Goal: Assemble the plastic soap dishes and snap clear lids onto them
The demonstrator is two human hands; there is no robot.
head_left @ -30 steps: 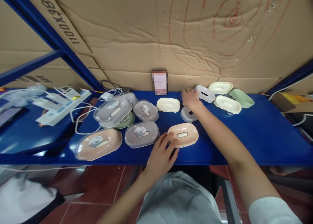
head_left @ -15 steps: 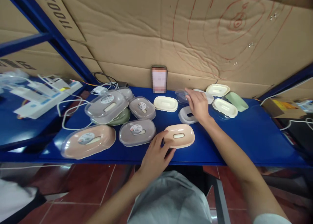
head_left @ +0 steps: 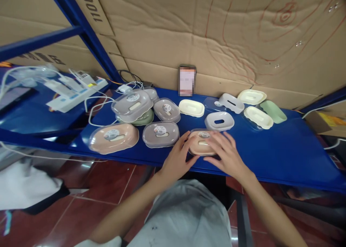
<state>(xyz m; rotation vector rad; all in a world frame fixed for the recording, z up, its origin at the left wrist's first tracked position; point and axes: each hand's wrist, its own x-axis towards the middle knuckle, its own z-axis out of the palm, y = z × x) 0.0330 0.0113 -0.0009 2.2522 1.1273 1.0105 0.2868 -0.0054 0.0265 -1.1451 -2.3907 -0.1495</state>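
From the head camera we are looking down at the blue shelf (head_left: pixel 283 146), and right at its near edge sits the peach soap box (head_left: pixel 201 144) with a clear lid (head_left: pixel 203 135) on top, sticker facing up. Our left hand (head_left: pixel 177 160) comes in from about seven o'clock of the box, fingers spread and pressing against its left end, thumb up near the lid's rim. Our right hand (head_left: pixel 228 155) lies at about four o'clock, fingers fanned over the right end and the near side of the lid. Neither hand is clenched; both are open-fingered and bearing on the box from opposite ends, so we have it cupped between them, not lifted that we can tell. The box's long axis runs nine to three, straight across us, and that puts one hand on each short end, both about equally near. At nine o'clock of it, just beside the left fingertips, is a grey lidded box (head_left: pixel 160 134), and farther out a peach lidded box (head_left: pixel 113 138). At twelve to one o'clock, apart from our hands, a white tray (head_left: pixel 219 121) lies open. Only the one view here; the underside of the box is hidden from us.
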